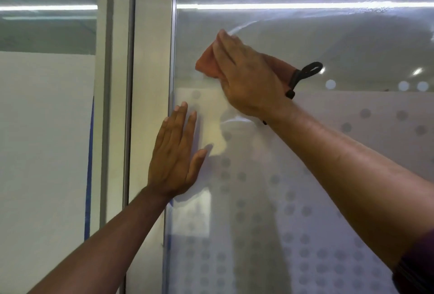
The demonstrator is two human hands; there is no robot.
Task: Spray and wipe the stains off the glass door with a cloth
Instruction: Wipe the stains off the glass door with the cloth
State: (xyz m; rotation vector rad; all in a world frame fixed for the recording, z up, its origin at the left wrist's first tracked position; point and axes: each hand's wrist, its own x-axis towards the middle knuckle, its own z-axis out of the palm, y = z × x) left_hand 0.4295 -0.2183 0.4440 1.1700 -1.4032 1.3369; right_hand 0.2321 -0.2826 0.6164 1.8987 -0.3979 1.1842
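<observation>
The glass door [328, 42] fills the right of the view, clear above and frosted with grey dots below. My right hand [246, 75] presses an orange cloth [207, 64] flat against the clear glass near the door's left edge. A black loop [305, 74] hangs from the cloth by my wrist. A curved wet streak [244, 24] arcs up and to the right from my fingertips. My left hand [175, 152] lies flat and open on the frosted glass below, fingers together, beside the door edge. No spray bottle is in view.
A pale metal door frame [150, 82] runs vertically left of the glass. Further left stands another glass panel [47, 117] with a frosted lower part and a blue strip along its edge. Ceiling lights reflect across the upper glass.
</observation>
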